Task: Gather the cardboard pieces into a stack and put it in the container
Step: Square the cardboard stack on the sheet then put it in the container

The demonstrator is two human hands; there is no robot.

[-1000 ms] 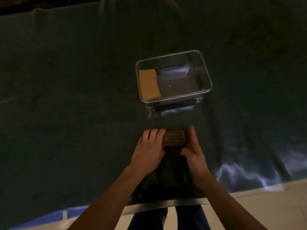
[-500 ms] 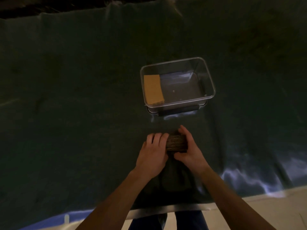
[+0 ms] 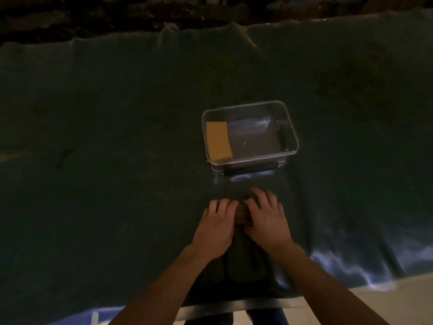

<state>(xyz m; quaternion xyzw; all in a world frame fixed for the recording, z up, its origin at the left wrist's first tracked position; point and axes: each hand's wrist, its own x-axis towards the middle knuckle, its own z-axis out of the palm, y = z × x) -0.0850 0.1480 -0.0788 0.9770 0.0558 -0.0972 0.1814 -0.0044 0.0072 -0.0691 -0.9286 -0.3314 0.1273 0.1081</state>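
A small stack of brown cardboard pieces (image 3: pixel 241 215) rests on the dark cloth just in front of me. My left hand (image 3: pixel 216 222) presses against its left side. My right hand (image 3: pixel 267 218) lies over its top and right side and hides most of it. Only a narrow strip of its corrugated edge shows between my hands. A clear plastic container (image 3: pixel 293 127) stands a little farther away. Inside it, against the left wall, lies a tan cardboard stack (image 3: pixel 218 140). The rest of the container floor is bare.
A dark green cloth (image 3: pixel 105 160) covers the whole table, with wrinkles near its front right edge. The table's front edge (image 3: pixel 210 308) runs just below my forearms. The cloth's far edge borders dark clutter.
My right hand has slid from the stack's right side over its top and now covers most of it. The left hand stays against the left side.
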